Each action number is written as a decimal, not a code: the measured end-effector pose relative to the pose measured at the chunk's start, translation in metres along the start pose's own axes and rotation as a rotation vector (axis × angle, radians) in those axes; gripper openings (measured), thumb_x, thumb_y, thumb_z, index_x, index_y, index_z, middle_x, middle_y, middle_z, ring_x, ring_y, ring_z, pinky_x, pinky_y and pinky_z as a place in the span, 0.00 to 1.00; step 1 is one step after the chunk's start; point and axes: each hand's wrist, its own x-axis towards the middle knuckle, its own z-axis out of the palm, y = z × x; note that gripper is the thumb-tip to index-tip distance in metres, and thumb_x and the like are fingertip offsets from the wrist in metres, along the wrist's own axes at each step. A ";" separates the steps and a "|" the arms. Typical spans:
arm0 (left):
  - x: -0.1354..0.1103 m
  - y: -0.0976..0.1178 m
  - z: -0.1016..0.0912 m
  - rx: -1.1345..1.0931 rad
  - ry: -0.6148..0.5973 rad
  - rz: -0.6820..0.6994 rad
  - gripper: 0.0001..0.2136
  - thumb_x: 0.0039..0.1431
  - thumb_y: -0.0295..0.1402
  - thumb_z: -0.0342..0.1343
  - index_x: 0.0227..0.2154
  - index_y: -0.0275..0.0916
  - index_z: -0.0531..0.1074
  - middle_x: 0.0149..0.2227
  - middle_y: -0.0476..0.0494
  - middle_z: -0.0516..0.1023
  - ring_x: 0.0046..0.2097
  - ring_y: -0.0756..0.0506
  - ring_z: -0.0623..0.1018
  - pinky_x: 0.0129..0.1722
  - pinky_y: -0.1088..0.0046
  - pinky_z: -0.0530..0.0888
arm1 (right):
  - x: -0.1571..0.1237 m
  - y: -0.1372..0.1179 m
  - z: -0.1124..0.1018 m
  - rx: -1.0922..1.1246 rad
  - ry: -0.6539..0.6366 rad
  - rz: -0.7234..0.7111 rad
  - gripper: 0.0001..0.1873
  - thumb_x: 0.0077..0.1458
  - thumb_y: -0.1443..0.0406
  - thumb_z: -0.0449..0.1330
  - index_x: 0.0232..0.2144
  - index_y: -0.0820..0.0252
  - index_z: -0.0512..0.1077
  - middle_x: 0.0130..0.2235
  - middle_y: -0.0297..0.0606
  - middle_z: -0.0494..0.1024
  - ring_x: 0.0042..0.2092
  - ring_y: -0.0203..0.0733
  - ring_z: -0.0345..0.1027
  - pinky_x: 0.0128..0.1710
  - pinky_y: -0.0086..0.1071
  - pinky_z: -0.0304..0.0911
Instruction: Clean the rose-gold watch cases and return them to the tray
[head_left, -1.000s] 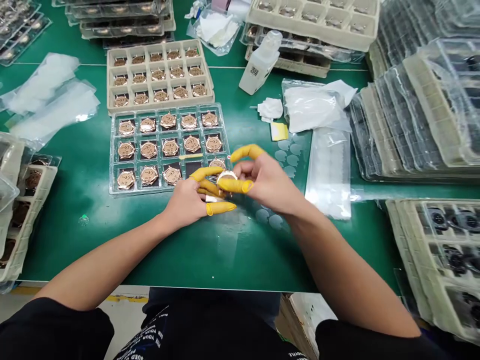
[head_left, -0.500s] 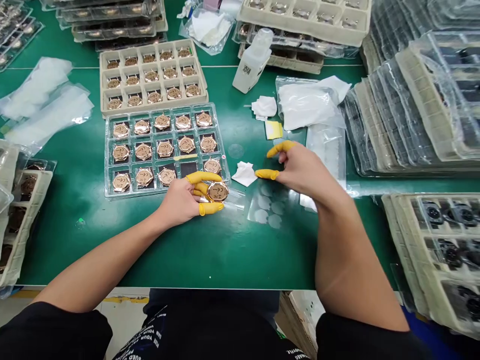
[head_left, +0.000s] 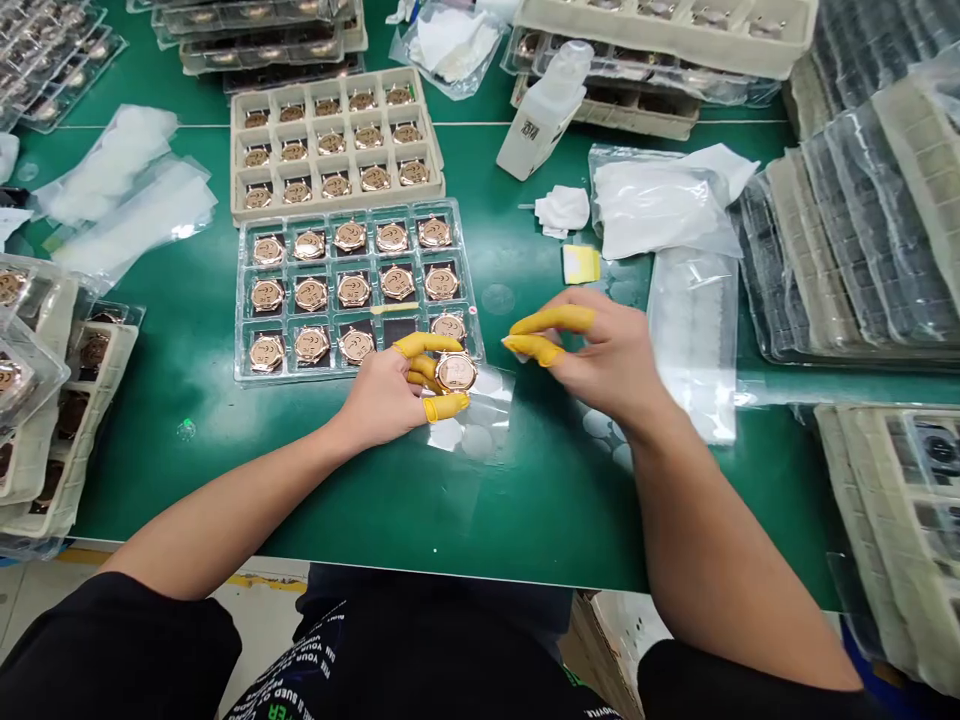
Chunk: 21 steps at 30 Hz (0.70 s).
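Note:
My left hand point(head_left: 390, 390), with yellow finger cots, is closed on a round rose-gold watch case point(head_left: 455, 372) held face up just off the near right corner of a clear tray point(head_left: 244, 300) of like cases. My right hand point(head_left: 607, 360) hovers a short way to the right. Its cot-covered thumb and forefinger are pinched on a small pale bit I cannot make out. A clear film sheet with round stickers point(head_left: 480, 425) lies under the case.
A beige tray of cases point(head_left: 240, 150) sits behind the clear one. A white bottle point(head_left: 544, 115), white wipe point(head_left: 562, 210), yellow pad point(head_left: 581, 263) and plastic bags point(head_left: 660, 205) lie at the back right. Tray stacks point(head_left: 862, 220) line the right, and more trays point(head_left: 45, 400) the left.
My right hand left the case, swung out to the right, then came back part way with fingers pinched. My left hand keeps the case. The white wipe beside the tray is gone from view.

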 end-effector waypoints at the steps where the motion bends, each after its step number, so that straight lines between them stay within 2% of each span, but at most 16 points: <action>1: 0.000 0.000 0.000 -0.006 0.003 -0.001 0.28 0.42 0.27 0.73 0.50 0.38 0.77 0.32 0.51 0.82 0.32 0.53 0.80 0.35 0.77 0.80 | 0.000 -0.007 0.000 0.056 0.011 -0.019 0.04 0.59 0.59 0.69 0.33 0.51 0.82 0.30 0.36 0.77 0.32 0.41 0.68 0.34 0.39 0.63; 3: 0.000 -0.001 0.001 -0.012 -0.001 -0.003 0.28 0.41 0.26 0.72 0.49 0.37 0.77 0.31 0.51 0.81 0.31 0.53 0.80 0.34 0.78 0.79 | 0.001 -0.022 0.003 0.107 0.000 -0.103 0.05 0.60 0.58 0.69 0.34 0.50 0.82 0.32 0.37 0.78 0.34 0.41 0.70 0.34 0.38 0.65; 5: 0.001 -0.002 0.002 -0.031 -0.010 -0.007 0.28 0.39 0.26 0.72 0.48 0.37 0.78 0.31 0.51 0.81 0.31 0.52 0.81 0.34 0.78 0.79 | 0.001 -0.034 0.011 0.079 -0.003 -0.213 0.04 0.63 0.61 0.66 0.36 0.50 0.81 0.33 0.37 0.79 0.35 0.41 0.70 0.35 0.38 0.65; 7: 0.001 -0.003 0.002 -0.049 -0.007 -0.008 0.28 0.39 0.26 0.72 0.48 0.37 0.78 0.31 0.51 0.82 0.32 0.51 0.81 0.35 0.78 0.80 | 0.000 -0.039 0.020 0.030 0.043 -0.264 0.04 0.63 0.65 0.64 0.38 0.51 0.81 0.33 0.36 0.78 0.35 0.40 0.68 0.33 0.37 0.63; 9: 0.001 -0.004 0.002 -0.055 0.008 -0.003 0.29 0.40 0.27 0.72 0.49 0.37 0.78 0.32 0.50 0.83 0.33 0.51 0.82 0.35 0.77 0.80 | -0.001 -0.039 0.025 0.005 0.071 -0.276 0.05 0.62 0.66 0.66 0.39 0.51 0.81 0.33 0.36 0.77 0.34 0.39 0.66 0.31 0.36 0.60; 12: 0.000 -0.004 0.002 -0.018 -0.015 -0.001 0.27 0.40 0.27 0.72 0.49 0.36 0.78 0.33 0.49 0.83 0.33 0.52 0.81 0.35 0.78 0.80 | -0.003 -0.036 0.027 0.040 0.028 -0.311 0.05 0.62 0.67 0.65 0.38 0.51 0.81 0.33 0.35 0.76 0.35 0.39 0.66 0.32 0.36 0.61; 17: -0.001 -0.004 0.002 0.011 -0.007 -0.001 0.28 0.41 0.29 0.73 0.50 0.37 0.78 0.32 0.50 0.82 0.32 0.52 0.81 0.35 0.78 0.79 | -0.002 -0.032 0.024 0.014 0.086 -0.174 0.03 0.62 0.62 0.67 0.36 0.52 0.82 0.30 0.35 0.69 0.32 0.38 0.62 0.30 0.36 0.59; 21: 0.000 -0.005 0.001 0.017 0.002 0.004 0.27 0.41 0.29 0.73 0.49 0.36 0.79 0.32 0.49 0.82 0.32 0.52 0.81 0.34 0.78 0.79 | -0.002 -0.031 0.023 0.119 0.047 -0.226 0.05 0.62 0.65 0.66 0.37 0.50 0.83 0.30 0.34 0.69 0.31 0.38 0.63 0.29 0.35 0.60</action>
